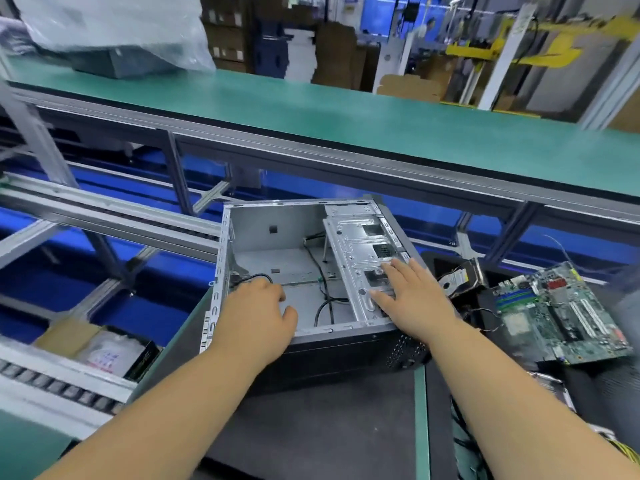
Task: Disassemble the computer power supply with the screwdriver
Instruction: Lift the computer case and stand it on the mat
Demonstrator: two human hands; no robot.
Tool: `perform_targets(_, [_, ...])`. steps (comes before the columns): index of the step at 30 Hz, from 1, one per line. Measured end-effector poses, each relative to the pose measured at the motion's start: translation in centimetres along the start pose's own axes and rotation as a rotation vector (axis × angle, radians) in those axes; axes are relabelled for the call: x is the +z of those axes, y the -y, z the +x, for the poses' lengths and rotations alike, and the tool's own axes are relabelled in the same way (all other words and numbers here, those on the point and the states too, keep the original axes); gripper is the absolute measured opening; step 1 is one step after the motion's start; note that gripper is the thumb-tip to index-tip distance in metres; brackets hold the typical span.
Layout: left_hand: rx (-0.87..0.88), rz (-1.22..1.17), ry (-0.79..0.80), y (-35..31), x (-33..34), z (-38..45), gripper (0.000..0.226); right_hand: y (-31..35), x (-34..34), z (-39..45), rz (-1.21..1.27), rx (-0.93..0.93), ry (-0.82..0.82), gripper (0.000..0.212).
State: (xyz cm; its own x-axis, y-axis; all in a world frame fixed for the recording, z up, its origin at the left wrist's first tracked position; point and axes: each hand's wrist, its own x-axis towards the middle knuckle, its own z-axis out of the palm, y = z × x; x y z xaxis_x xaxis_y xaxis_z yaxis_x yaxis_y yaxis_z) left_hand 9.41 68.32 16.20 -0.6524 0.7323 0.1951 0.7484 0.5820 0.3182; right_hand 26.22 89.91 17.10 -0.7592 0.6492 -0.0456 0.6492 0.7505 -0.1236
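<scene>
Two bare forearms are reaching forward from the bottom edge over a dark mat on the worktop (311, 427). The left hand (258, 315) is reaching into the open silver and black metal computer case (277, 237), its fingers curling downward near a black cable (254, 278) at the case's left inner wall; whether it is gripping that cable cannot be told. The right hand (412, 296) is lying flat with fingers straight and spread, pressing on the silver perforated metal drive cage (360, 244) on the right side of the case. The case is lying on its side with its open face upward, showing a bare grey floor with loose black wires (323, 308). No power supply or screwdriver is showing. To the right of the case, a hard disk drive with a white label (457, 279) is lying just beside a green printed circuit motherboard (561, 313). Beyond the case, a long green conveyor surface (381, 123) is running across the scene.
</scene>
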Motion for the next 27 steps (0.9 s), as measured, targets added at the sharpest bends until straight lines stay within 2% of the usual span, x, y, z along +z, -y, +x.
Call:
perform_targets(9, [0.090, -0.097, 0.088, 2.9, -0.3, 4.0, 0.029, 2.7, 0.5, -0.2, -0.051, 0.177, -0.010, 0.073])
perform_targets(18, [0.296, -0.199, 0.138, 6.5, -0.7, 8.1, 0.021, 6.3, 1.9, -1.9, -0.076, 0.432, -0.010, 0.076])
perform_targets(27, [0.410, -0.193, 0.158, 9.5, -1.5, 11.1, 0.022, 11.8, 2.5, -3.4, -0.074, 0.655, 0.012, 0.077])
